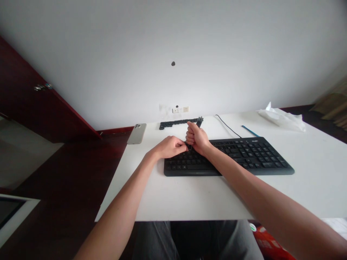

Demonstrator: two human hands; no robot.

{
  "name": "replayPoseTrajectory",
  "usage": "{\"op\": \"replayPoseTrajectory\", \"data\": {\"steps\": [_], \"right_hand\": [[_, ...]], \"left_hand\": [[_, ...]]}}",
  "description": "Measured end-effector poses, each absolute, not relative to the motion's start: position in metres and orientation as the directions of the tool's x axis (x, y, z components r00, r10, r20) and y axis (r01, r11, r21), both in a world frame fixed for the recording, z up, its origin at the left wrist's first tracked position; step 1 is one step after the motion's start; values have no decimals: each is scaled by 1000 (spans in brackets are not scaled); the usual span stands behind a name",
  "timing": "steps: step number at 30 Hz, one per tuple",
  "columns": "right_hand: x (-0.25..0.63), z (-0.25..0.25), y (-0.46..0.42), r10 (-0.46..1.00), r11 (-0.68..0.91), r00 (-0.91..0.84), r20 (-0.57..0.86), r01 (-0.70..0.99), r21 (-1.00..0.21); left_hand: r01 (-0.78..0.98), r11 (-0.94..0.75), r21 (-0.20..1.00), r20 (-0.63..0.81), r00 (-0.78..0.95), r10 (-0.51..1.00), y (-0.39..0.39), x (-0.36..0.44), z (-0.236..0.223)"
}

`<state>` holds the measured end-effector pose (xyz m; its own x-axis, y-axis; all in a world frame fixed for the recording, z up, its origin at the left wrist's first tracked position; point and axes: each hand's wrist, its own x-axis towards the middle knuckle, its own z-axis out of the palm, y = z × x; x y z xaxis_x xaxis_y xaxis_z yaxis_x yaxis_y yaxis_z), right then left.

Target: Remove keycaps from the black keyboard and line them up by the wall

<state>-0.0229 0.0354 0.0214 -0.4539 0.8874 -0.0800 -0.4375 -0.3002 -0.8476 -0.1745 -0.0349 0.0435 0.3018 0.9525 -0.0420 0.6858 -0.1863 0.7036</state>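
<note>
A black keyboard (255,153) lies on the white table. Upright in the fist of my right hand (197,138) is a dark, slim-handled tool (200,122); its top sticks out above the fist and its lower end meets the keys on the keyboard's left half. My left hand (172,146) rests over the upper left keys, thumb and fingers pinched together beside the tool's lower end. Whatever is between those fingertips is too small to make out. Behind the keyboard, loose black keycaps (173,123) are lined up in rows, partly hidden by my right hand and the tool.
On the white table (184,202), a phone (137,133) lies at the left edge. The keyboard's cable (229,127) runs toward the wall. A thin blue stick (249,130) and a crumpled white plastic bag (282,118) lie at the back right. Wall sockets (181,109) sit behind the table.
</note>
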Motion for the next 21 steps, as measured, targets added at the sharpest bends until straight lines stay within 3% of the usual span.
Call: {"op": "replayPoseTrajectory", "data": {"steps": [8, 17, 21], "right_hand": [[-24, 22, 35, 883, -294, -461, -87, -401, -867], [-25, 24, 31, 939, -253, -327, -109, -437, -863], [-27, 25, 29, 927, -243, -366, -85, -411, -878]], "left_hand": [[682, -200, 704, -101, 374, 922, -33, -182, 43], [675, -172, 717, -128, 370, 920, -32, -186, 40], [674, -173, 718, -131, 375, 918, -31, -187, 40]]}}
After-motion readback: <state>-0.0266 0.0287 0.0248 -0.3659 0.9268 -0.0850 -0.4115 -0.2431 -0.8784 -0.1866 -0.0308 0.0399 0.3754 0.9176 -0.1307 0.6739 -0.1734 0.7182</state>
